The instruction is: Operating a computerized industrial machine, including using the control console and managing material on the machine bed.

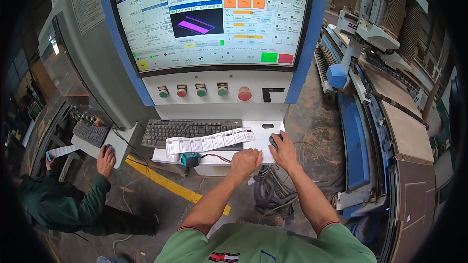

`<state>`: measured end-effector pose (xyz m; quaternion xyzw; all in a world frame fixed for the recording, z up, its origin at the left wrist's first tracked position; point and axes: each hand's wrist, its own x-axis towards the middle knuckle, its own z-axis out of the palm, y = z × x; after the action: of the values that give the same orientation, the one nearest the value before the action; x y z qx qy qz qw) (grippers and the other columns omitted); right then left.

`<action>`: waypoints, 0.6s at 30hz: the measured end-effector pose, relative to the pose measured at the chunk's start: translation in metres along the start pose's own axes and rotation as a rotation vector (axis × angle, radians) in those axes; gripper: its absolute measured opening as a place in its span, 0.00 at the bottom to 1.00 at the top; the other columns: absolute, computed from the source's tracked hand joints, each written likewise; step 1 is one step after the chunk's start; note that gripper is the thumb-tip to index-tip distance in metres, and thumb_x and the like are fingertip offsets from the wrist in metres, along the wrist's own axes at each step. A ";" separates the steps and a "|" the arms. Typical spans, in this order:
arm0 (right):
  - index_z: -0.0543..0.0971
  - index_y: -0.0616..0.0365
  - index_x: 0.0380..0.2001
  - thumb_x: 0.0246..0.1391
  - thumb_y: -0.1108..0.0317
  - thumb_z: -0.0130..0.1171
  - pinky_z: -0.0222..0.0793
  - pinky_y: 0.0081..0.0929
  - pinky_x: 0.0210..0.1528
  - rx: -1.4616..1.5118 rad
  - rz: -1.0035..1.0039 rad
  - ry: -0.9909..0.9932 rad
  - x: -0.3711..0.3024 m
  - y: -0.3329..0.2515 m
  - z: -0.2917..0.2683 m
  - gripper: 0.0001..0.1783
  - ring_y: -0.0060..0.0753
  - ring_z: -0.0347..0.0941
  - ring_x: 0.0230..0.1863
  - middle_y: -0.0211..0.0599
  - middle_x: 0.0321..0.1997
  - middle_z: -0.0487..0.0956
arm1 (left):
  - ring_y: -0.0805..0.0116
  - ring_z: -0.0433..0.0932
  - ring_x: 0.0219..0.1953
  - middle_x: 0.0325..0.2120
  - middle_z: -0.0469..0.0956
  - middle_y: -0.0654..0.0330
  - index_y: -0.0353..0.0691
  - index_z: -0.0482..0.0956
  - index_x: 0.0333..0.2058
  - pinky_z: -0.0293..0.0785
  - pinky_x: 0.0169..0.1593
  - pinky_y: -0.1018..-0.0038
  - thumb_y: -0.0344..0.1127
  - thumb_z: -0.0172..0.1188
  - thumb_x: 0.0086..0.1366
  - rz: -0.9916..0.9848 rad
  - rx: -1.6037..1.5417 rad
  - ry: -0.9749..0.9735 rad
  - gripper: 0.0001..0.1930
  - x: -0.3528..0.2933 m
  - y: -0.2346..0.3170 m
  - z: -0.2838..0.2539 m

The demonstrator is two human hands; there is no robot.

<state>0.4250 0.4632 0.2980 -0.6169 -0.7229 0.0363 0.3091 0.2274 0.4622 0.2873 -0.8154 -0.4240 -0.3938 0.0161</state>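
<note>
My left hand (246,161) rests as a closed fist on the front edge of the white shelf (208,171), with nothing showing in it. Just right of it, my right hand (284,153) is closed over a dark computer mouse (275,140). A black keyboard (187,130) lies at the left of the shelf, and a strip of printed paper labels (209,142) lies across its lower part. By the front edge sits a teal and black tape measure (190,159), its dark red strap running toward my left hand.
Above the shelf stands a machine control screen (204,24), with push buttons and a red emergency stop knob (244,94) below. At left, a co-worker in dark green (68,202) uses a mouse and holds a paper strip. A large routing machine (358,136) with boards stands right.
</note>
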 end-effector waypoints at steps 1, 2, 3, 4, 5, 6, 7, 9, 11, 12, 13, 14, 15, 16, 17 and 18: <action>0.76 0.53 0.61 0.58 0.58 0.64 0.68 0.50 0.65 -0.006 0.003 -0.008 0.000 0.000 -0.001 0.28 0.63 0.69 0.66 0.59 0.69 0.68 | 0.58 0.80 0.21 0.18 0.78 0.57 0.42 0.77 0.21 0.77 0.26 0.63 0.40 0.63 0.66 0.005 0.001 0.007 0.15 0.000 0.000 0.000; 0.76 0.53 0.61 0.58 0.58 0.64 0.68 0.49 0.65 -0.013 0.006 -0.016 0.000 0.000 -0.002 0.28 0.63 0.69 0.66 0.58 0.69 0.68 | 0.58 0.80 0.21 0.18 0.78 0.57 0.42 0.77 0.21 0.77 0.26 0.63 0.40 0.63 0.66 0.006 0.001 0.006 0.15 0.000 0.000 0.000; 0.76 0.53 0.61 0.58 0.58 0.64 0.68 0.49 0.65 -0.013 0.008 -0.015 0.000 0.000 -0.002 0.28 0.63 0.69 0.66 0.58 0.69 0.68 | 0.58 0.80 0.21 0.18 0.78 0.57 0.42 0.77 0.21 0.77 0.26 0.63 0.40 0.63 0.66 0.002 -0.001 0.002 0.15 0.000 0.000 -0.001; 0.76 0.53 0.62 0.58 0.59 0.64 0.68 0.49 0.65 -0.008 0.009 -0.018 0.001 0.000 -0.002 0.28 0.63 0.69 0.66 0.59 0.69 0.68 | 0.58 0.80 0.21 0.18 0.78 0.57 0.42 0.77 0.21 0.77 0.26 0.63 0.40 0.63 0.66 -0.003 -0.004 -0.002 0.15 0.000 0.001 -0.001; 0.76 0.52 0.62 0.58 0.59 0.64 0.68 0.50 0.65 -0.003 0.010 -0.021 0.001 0.000 -0.001 0.28 0.63 0.69 0.66 0.59 0.69 0.68 | 0.58 0.80 0.21 0.18 0.78 0.57 0.42 0.77 0.21 0.77 0.26 0.63 0.40 0.63 0.66 -0.002 -0.004 -0.003 0.15 0.000 0.000 0.000; 0.76 0.52 0.62 0.58 0.59 0.64 0.68 0.50 0.65 -0.003 0.012 -0.021 0.001 0.000 -0.001 0.28 0.63 0.69 0.66 0.59 0.69 0.68 | 0.58 0.80 0.21 0.18 0.78 0.57 0.42 0.77 0.21 0.77 0.26 0.63 0.40 0.63 0.66 -0.002 0.000 -0.002 0.15 0.000 0.000 0.000; 0.75 0.52 0.62 0.58 0.59 0.64 0.69 0.50 0.64 -0.006 0.001 -0.014 0.001 0.000 -0.001 0.28 0.63 0.68 0.65 0.60 0.69 0.68 | 0.58 0.80 0.21 0.18 0.78 0.57 0.42 0.77 0.21 0.77 0.25 0.63 0.40 0.63 0.66 -0.002 0.004 -0.001 0.15 0.000 -0.001 0.001; 0.75 0.52 0.62 0.58 0.60 0.65 0.70 0.51 0.63 -0.009 -0.009 -0.007 0.001 0.001 0.001 0.28 0.64 0.68 0.65 0.61 0.68 0.67 | 0.58 0.80 0.21 0.18 0.78 0.57 0.42 0.77 0.21 0.77 0.25 0.63 0.40 0.63 0.66 -0.003 0.004 -0.004 0.15 0.000 -0.001 0.002; 0.76 0.53 0.61 0.58 0.61 0.65 0.70 0.51 0.63 -0.003 -0.022 0.008 0.001 0.003 0.002 0.28 0.64 0.68 0.64 0.61 0.68 0.68 | 0.58 0.80 0.21 0.18 0.78 0.57 0.43 0.77 0.21 0.77 0.25 0.63 0.41 0.63 0.66 -0.004 0.005 -0.005 0.15 0.000 -0.002 0.002; 0.76 0.53 0.61 0.58 0.61 0.65 0.70 0.51 0.63 -0.003 -0.022 0.007 0.001 0.003 0.002 0.28 0.64 0.68 0.64 0.61 0.68 0.68 | 0.58 0.80 0.20 0.18 0.78 0.57 0.42 0.77 0.21 0.77 0.25 0.63 0.41 0.63 0.66 0.000 0.009 -0.002 0.15 0.000 -0.002 0.003; 0.76 0.53 0.61 0.58 0.61 0.65 0.70 0.51 0.63 -0.004 -0.025 0.014 0.001 0.003 0.002 0.28 0.64 0.69 0.64 0.61 0.68 0.68 | 0.58 0.80 0.20 0.18 0.78 0.57 0.42 0.77 0.21 0.77 0.25 0.62 0.41 0.63 0.66 0.003 0.014 0.001 0.15 0.000 -0.002 0.003; 0.76 0.53 0.61 0.57 0.61 0.65 0.70 0.51 0.63 -0.005 -0.028 0.021 0.002 0.003 0.003 0.28 0.64 0.69 0.64 0.61 0.68 0.68 | 0.58 0.80 0.20 0.18 0.78 0.57 0.42 0.77 0.21 0.77 0.25 0.62 0.41 0.63 0.66 0.003 0.013 0.001 0.15 0.000 -0.002 0.003; 0.76 0.53 0.61 0.57 0.61 0.65 0.70 0.51 0.63 -0.005 -0.028 0.021 0.002 0.004 0.003 0.28 0.64 0.69 0.64 0.61 0.68 0.68 | 0.58 0.80 0.20 0.18 0.78 0.57 0.43 0.77 0.21 0.77 0.25 0.63 0.41 0.63 0.66 0.000 0.014 -0.005 0.15 0.001 -0.002 0.003; 0.76 0.53 0.61 0.57 0.61 0.65 0.70 0.51 0.63 -0.006 -0.029 0.022 0.002 0.005 0.003 0.28 0.64 0.69 0.64 0.61 0.68 0.68 | 0.58 0.80 0.20 0.18 0.78 0.57 0.43 0.77 0.21 0.77 0.24 0.63 0.41 0.63 0.66 -0.003 0.016 -0.011 0.15 0.001 -0.002 0.003; 0.76 0.53 0.61 0.57 0.62 0.65 0.70 0.51 0.63 -0.007 -0.029 0.023 0.001 0.005 0.003 0.28 0.64 0.69 0.64 0.61 0.68 0.68 | 0.58 0.80 0.20 0.18 0.78 0.57 0.43 0.77 0.21 0.77 0.24 0.63 0.41 0.63 0.66 -0.003 0.016 -0.011 0.15 0.001 -0.002 0.003; 0.76 0.53 0.61 0.57 0.62 0.65 0.70 0.51 0.63 -0.007 -0.029 0.023 0.001 0.005 0.004 0.28 0.64 0.69 0.64 0.61 0.68 0.68 | 0.58 0.80 0.20 0.17 0.78 0.57 0.43 0.77 0.21 0.77 0.24 0.63 0.41 0.63 0.66 0.001 0.015 -0.003 0.15 0.001 -0.002 0.003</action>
<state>0.4272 0.4668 0.2937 -0.6080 -0.7282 0.0221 0.3157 0.2283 0.4649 0.2857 -0.8160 -0.4269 -0.3892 0.0219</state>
